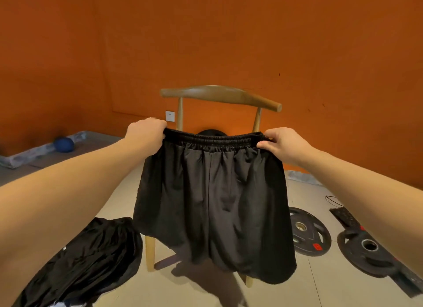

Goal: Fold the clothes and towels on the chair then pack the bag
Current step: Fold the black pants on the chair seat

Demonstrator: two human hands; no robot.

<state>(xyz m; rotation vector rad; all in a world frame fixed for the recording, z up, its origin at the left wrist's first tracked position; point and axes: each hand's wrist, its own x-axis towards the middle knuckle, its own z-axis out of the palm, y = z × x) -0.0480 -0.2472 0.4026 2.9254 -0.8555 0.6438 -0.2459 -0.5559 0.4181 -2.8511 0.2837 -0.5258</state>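
A pair of black shorts (212,201) hangs spread out in front of the wooden chair (219,96). My left hand (146,136) grips the left end of the elastic waistband, and my right hand (282,144) pinches the right end. The shorts hide the chair's seat; only the backrest and two front legs show. A black bag (91,261) lies slumped on the floor at the lower left, below my left forearm.
Two black weight plates (307,232) (366,249) lie on the floor at the right, with a dark keyboard (345,216) behind them. A blue ball (64,144) rests on a grey mat at the far left. An orange wall stands behind the chair.
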